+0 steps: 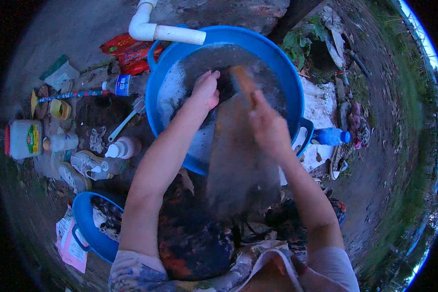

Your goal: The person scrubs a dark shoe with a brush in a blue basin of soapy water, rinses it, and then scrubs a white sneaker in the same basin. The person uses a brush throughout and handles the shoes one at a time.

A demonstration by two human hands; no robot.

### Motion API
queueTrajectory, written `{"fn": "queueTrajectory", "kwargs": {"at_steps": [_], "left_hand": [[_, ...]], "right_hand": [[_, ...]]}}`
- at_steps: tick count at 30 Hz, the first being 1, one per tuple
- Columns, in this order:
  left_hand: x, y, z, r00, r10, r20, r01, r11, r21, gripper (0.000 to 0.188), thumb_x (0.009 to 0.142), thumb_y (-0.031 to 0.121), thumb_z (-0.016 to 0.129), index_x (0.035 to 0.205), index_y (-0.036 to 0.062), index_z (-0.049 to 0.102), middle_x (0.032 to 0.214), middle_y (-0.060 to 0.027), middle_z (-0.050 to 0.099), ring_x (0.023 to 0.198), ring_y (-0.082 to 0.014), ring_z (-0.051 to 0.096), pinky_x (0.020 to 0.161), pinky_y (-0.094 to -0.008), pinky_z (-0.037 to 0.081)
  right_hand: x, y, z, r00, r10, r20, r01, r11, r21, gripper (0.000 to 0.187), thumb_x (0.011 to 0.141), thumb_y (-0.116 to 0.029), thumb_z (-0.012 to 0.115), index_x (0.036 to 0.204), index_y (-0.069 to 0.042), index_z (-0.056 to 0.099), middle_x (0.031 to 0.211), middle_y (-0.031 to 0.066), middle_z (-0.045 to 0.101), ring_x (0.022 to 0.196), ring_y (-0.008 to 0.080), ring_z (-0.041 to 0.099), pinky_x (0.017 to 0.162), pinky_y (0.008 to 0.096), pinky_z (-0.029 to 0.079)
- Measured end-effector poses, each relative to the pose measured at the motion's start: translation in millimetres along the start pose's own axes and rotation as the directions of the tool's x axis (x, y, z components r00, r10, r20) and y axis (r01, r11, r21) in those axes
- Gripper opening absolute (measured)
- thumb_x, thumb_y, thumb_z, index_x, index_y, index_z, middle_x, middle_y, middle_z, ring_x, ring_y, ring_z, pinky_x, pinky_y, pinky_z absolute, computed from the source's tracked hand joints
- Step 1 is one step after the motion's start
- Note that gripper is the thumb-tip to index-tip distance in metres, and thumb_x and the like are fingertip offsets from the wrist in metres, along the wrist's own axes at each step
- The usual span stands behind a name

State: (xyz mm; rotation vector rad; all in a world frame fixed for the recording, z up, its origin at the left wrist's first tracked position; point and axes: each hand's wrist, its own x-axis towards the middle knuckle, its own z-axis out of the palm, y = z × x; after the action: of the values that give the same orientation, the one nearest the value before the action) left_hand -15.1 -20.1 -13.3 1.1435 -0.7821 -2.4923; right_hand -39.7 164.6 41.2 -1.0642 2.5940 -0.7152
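Note:
A large blue basin of grey, sudsy water stands before me. A board leans from my lap into it. My right hand is closed round a wooden-backed brush, smeared by motion, over the board's upper end. On the other side my left hand is curled closed at a dark, wet item, perhaps cloth or a shoe. The brush and the hand hide much of that item, so its kind is unclear.
A white pipe reaches over the basin's far rim. At left are a pale shoe pair, a white bottle, a long-handled brush and a lidded tub. A smaller blue basin holds cloth. A blue bottle lies right.

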Motion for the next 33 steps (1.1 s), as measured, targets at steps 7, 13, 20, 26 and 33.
{"fn": "queueTrajectory", "kwargs": {"at_steps": [7, 13, 20, 26, 33], "left_hand": [[-9.6, -10.0, 17.5, 0.997, -0.003, -0.078, 0.007, 0.999, 0.053, 0.052, 0.088, 0.024, 0.055, 0.134, 0.0107, 0.035, 0.137, -0.0051, 0.034, 0.123, -0.0160, 0.031, 0.101, -0.0320, 0.021], [32.5, -35.3, -38.5, 0.996, -0.008, 0.091, 0.025, 0.983, -0.182, 0.038, 0.087, 0.028, 0.055, 0.122, 0.0141, 0.049, 0.121, -0.0016, 0.049, 0.113, -0.0126, 0.039, 0.091, -0.0273, 0.031], [22.6, -21.8, -24.6, 1.000, -0.022, -0.004, 0.021, 0.978, -0.206, 0.022, 0.088, 0.029, 0.056, 0.107, 0.0173, 0.054, 0.098, 0.0047, 0.056, 0.092, -0.0102, 0.046, 0.081, -0.0253, 0.032], [10.2, -24.9, -9.1, 0.996, -0.064, -0.066, 0.058, 0.995, -0.086, 0.030, 0.089, 0.027, 0.053, 0.116, 0.0153, 0.053, 0.120, 0.0025, 0.051, 0.101, -0.0123, 0.046, 0.088, -0.0241, 0.033], [13.5, -20.3, -27.1, 0.998, 0.023, -0.062, -0.030, 0.993, -0.117, 0.025, 0.088, 0.026, 0.054, 0.107, 0.0095, 0.056, 0.107, -0.0020, 0.057, 0.099, -0.0143, 0.050, 0.090, -0.0264, 0.035]], "right_hand": [[92.0, -0.3, 19.0, 0.965, 0.262, 0.019, -0.254, 0.949, -0.189, 0.051, 0.087, -0.027, 0.052, 0.135, -0.017, 0.038, 0.106, 0.0243, 0.059, 0.087, 0.0424, 0.060, 0.078, 0.0500, 0.048], [28.8, -13.3, 43.5, 0.994, -0.084, -0.074, 0.058, 0.951, -0.303, 0.045, 0.090, -0.031, 0.046, 0.133, -0.019, 0.042, 0.093, 0.0239, 0.063, 0.089, 0.0420, 0.060, 0.080, 0.0496, 0.047], [49.4, -24.2, 31.9, 0.998, -0.036, 0.051, 0.049, 0.957, -0.285, 0.045, 0.089, -0.027, 0.046, 0.133, -0.021, 0.041, 0.085, 0.0242, 0.063, 0.078, 0.0429, 0.062, 0.074, 0.0511, 0.048], [82.7, -10.4, 34.8, 0.993, 0.120, -0.001, -0.114, 0.941, -0.318, 0.049, 0.090, -0.034, 0.046, 0.136, -0.020, 0.036, 0.085, 0.0213, 0.064, 0.079, 0.0412, 0.062, 0.072, 0.0498, 0.050], [36.2, -23.9, 36.6, 1.000, 0.021, -0.001, -0.020, 0.946, -0.323, 0.046, 0.089, -0.031, 0.046, 0.134, -0.019, 0.042, 0.097, 0.0247, 0.062, 0.094, 0.0419, 0.058, 0.084, 0.0488, 0.046]]}}
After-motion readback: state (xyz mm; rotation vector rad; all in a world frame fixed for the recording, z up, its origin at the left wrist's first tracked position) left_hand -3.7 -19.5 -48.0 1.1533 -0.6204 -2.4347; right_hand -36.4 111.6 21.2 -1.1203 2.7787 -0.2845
